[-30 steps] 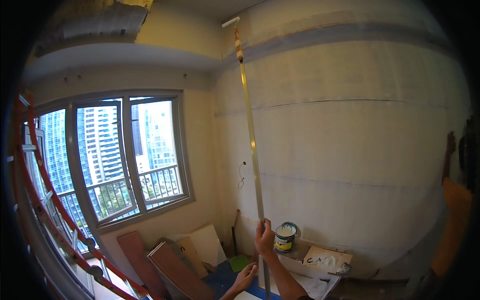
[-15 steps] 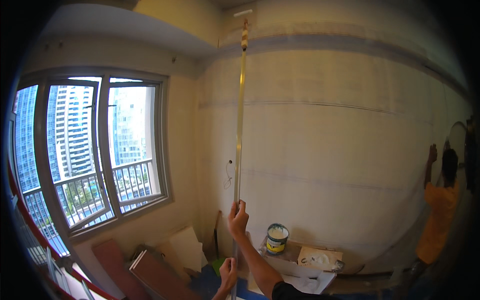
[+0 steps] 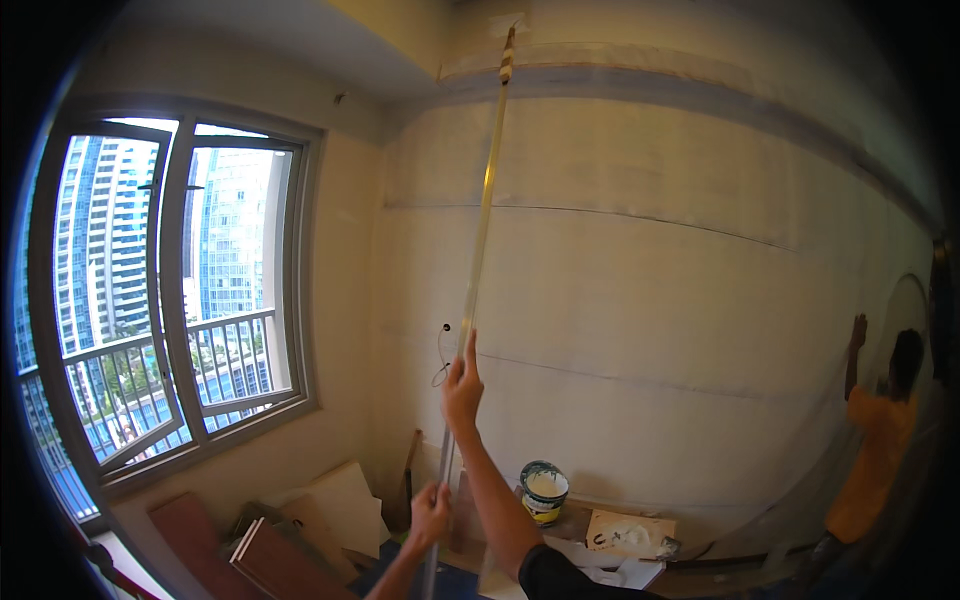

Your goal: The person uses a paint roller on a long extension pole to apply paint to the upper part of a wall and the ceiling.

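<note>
On the far left stands a large window with a grey metal frame (image 3: 170,300), and through its glass tall blue-grey tower buildings are seen behind a balcony railing. Under the window, on the floor, lie reddish-brown wooden boards (image 3: 270,560), and a pale flat sheet of board (image 3: 340,505) leans there near the corner of the room. A little more to the right comes the left hand (image 3: 430,515), low in the picture, closed around the lower part of a long thin silvery metal pole (image 3: 480,240). The right hand (image 3: 463,385) is higher on the same pole, with the arm stretched upward; its fingers wrap the pole and the forefinger points along it. The pole goes up almost vertical, a bit tilted to the right, and its top end with a yellowish tool head (image 3: 507,60) is touching the upper wall just below the ceiling. Behind the arm, on the floor by the pale plaster wall (image 3: 650,280), stands a round paint bucket with white content (image 3: 543,490), and beside it a flat piece of brown cardboard (image 3: 630,530). At the far right another person in an orange shirt (image 3: 875,460) stands close to the wall with one hand raised against it.
</note>
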Tool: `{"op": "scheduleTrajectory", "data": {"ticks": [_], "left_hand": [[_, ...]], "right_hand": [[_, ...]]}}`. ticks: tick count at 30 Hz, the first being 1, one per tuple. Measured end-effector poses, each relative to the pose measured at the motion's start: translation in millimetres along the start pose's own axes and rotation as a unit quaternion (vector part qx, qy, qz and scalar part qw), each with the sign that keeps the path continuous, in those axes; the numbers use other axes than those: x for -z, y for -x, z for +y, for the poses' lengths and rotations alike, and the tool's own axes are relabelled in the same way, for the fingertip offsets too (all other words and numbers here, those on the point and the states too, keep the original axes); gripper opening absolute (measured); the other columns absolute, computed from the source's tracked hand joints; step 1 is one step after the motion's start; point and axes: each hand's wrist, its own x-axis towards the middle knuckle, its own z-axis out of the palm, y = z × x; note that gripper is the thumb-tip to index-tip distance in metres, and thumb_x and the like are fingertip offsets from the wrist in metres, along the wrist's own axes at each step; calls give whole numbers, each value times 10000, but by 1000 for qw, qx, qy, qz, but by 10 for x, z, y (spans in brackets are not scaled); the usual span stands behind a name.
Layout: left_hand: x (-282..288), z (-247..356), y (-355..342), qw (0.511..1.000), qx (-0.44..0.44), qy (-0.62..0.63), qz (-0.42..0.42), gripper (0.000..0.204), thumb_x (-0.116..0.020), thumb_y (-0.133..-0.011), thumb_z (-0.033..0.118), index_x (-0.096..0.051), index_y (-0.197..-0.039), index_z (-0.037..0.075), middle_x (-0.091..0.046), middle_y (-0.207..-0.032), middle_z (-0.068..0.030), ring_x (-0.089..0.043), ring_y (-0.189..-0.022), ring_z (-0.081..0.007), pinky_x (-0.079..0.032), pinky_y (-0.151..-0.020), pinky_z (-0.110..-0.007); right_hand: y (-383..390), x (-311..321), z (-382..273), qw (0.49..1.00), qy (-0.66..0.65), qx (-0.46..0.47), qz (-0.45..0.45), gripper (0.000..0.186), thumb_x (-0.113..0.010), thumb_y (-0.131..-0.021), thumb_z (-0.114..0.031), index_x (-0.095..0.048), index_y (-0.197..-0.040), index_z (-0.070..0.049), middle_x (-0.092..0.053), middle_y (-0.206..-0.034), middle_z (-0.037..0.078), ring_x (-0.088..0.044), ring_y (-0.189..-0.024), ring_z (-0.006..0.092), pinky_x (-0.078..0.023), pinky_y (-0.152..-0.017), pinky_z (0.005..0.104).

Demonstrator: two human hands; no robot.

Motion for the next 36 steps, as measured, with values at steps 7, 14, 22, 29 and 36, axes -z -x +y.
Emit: {"op": "scheduleTrajectory", "data": {"ticks": [7, 14, 22, 29, 36], "left_hand": [[487, 1427, -960, 975, 64, 160, -141, 329, -498, -998, 372, -533, -884, 66, -376, -562, 55, -329, -435, -47, -275, -383, -233], [1075, 436, -41, 994, 71, 52, -59, 318, -550, -973, 303, -590, -834, 19, -519, -575, -26, -476, -457, -76, -367, -416, -264], [1712, -91, 954, 990, 122, 38, -53, 298, -574, -959, 277, -615, -855, 1, -516, -559, -18, -470, -502, -65, -362, -450, -264], [1993, 1449, -541, 995, 52, 67, -61, 346, -551, -968, 359, -634, -859, 41, -501, -558, 0, -456, -409, -74, -349, -379, -252], [2228, 1259, -610, 995, 28, 44, -80, 349, -514, -988, 377, -610, -921, 49, -439, -541, 24, -400, -416, -60, -314, -374, -238]], "right_hand": [[-1158, -529, -743, 999, -19, -29, -27, 580, -463, -963, -95, -293, -1505, -211, -448, -597, 84, -416, -505, 166, -402, -521, 332], [196, -637, -561, 999, 19, -37, -33, 581, -461, -965, -108, -276, -1509, -192, -452, -565, 81, -423, -489, 160, -397, -492, 333], [1457, -577, -839, 998, 62, -11, 2, 570, -461, -963, -100, -290, -1502, -170, -552, -612, 147, -455, -461, 191, -403, -478, 345], [-361, -1401, -1542, 994, 100, -15, -44, 617, -490, -947, -93, -242, -1508, -164, -607, -688, 209, -633, -656, 342, -490, -603, 435], [-228, -1615, -1578, 998, 46, -30, -26, 631, -505, -946, -104, -236, -1512, -177, -596, -675, 212, -615, -618, 334, -475, -595, 446]]}}
